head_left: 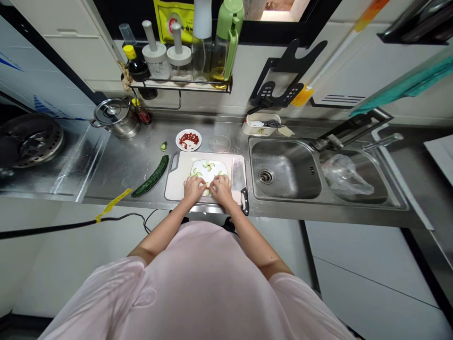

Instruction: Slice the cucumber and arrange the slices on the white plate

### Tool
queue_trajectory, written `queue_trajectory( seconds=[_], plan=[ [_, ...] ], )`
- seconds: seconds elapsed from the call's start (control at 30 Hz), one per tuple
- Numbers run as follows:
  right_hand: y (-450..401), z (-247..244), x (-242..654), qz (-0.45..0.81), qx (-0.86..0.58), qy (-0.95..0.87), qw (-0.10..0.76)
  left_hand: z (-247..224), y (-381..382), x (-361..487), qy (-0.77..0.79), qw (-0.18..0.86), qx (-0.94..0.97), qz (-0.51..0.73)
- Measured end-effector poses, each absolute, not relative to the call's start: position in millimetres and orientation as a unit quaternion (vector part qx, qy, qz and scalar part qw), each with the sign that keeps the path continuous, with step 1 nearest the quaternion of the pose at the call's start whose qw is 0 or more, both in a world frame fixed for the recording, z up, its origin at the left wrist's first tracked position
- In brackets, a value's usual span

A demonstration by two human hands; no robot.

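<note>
A white square plate [200, 164] lies on the pale cutting board [177, 182], carrying cucumber slices [208, 165] fanned out in several small groups with bits of red. Over the plate's near part, my left hand [194, 189] and my right hand [221, 190] come together, fingertips pinched close above one group of slices. Whatever is between the fingers is too small to make out. Just right of my right hand, a cleaver [238, 174] with a black handle rests on the board. A small white dish [188, 140] of chopped red pieces stands behind the board.
A whole cucumber [151, 177] and a cut cucumber end [163, 146] lie left of the board. Further left is a lidded steel pot [116, 118]. The sink [286, 167] adjoins on the right, with a plastic bag [347, 174] in its second basin. Bottles and jars fill a rack [180, 85] above.
</note>
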State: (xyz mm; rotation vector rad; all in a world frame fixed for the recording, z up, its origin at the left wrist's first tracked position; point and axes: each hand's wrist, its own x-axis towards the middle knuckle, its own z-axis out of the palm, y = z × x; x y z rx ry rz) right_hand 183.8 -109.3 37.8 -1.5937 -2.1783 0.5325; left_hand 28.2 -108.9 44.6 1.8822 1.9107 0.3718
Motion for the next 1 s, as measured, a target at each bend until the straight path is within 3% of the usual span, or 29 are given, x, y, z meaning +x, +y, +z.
queue_trajectory(
  seconds=[1.0],
  plan=[
    [-109,28,181,0.171,-0.559,-0.788,0.193,41,-110,29,0.693,0.201,0.684,0.106]
  ],
)
